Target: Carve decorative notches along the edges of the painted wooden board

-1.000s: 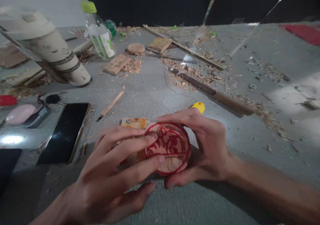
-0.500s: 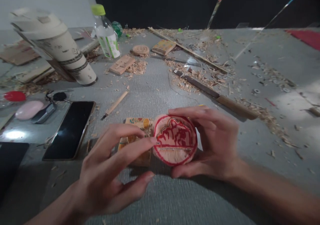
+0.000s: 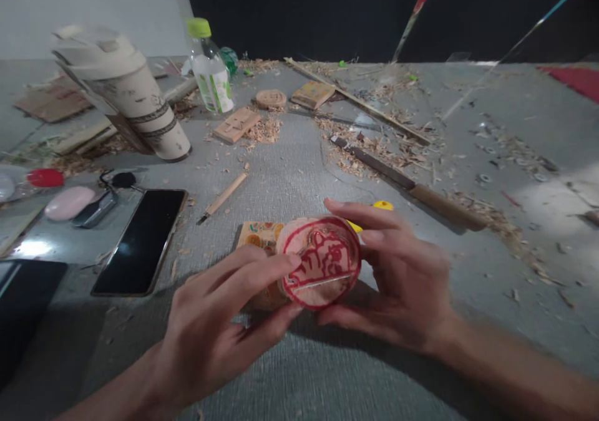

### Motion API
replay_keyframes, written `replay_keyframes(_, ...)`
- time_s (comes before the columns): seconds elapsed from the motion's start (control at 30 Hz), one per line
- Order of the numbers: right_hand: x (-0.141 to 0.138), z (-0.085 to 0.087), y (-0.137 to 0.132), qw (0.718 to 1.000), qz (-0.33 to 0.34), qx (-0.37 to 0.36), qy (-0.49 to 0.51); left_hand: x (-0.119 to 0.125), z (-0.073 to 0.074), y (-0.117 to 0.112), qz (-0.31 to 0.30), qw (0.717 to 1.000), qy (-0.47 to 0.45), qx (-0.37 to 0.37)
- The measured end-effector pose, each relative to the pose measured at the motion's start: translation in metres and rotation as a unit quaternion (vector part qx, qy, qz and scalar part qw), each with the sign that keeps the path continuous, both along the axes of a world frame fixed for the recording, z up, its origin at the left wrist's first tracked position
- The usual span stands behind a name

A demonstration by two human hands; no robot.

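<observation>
i have the left hand (image 3: 210, 321) pinched at the left side of a round wooden disc (image 3: 322, 265), index fingertip on its face and thumb by the lower rim. the right hand (image 3: 407, 277) is half open, fingers curved around the disc's right side; from my end i cannot tell how firmly they grip. the disc sits between the two hands, tilted so its face, drawn with red lines inside a red ring, shows in my head view.

behind the left hand i see a patterned block (image 3: 257, 234), partly covered, and a yellow object (image 3: 384, 206) shows beyond the right fingers. farther out on the grey tabletop (image 3: 290, 178) lie a small carving tool (image 3: 223, 196), a long wooden-handled blade (image 3: 412, 187) and scattered shavings (image 3: 264, 128). a dark-screened phone (image 3: 143, 243) lies to the left.
</observation>
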State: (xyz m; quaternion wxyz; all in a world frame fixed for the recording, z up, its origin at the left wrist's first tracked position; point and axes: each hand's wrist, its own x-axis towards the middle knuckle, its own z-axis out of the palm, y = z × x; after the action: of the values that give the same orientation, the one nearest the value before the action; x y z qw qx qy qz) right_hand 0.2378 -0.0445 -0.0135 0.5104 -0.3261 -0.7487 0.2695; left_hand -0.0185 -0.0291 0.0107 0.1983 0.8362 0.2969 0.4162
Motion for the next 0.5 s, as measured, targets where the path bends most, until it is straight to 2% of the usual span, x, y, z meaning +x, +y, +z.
replay_keyframes(0.1, 0.0008, 0.0005, 0.0023, 0.999, -0.007, 0.026, -0.019, -0.0009, -0.0009, -0.0014, -0.018, 0.999, -0.022, 0.024)
replay_keyframes(0.2, 0.0008, 0.0025, 0.0033, 0.998, -0.019, 0.042, -0.044, -0.0029, -0.0015, -0.0035, -0.023, 0.999, -0.006, 0.045)
replay_keyframes(0.5, 0.0030, 0.0007, 0.0014, 0.999, 0.002, -0.016, -0.029, 0.0029, 0.0017, -0.0009, -0.016, 0.999, -0.021, 0.046)
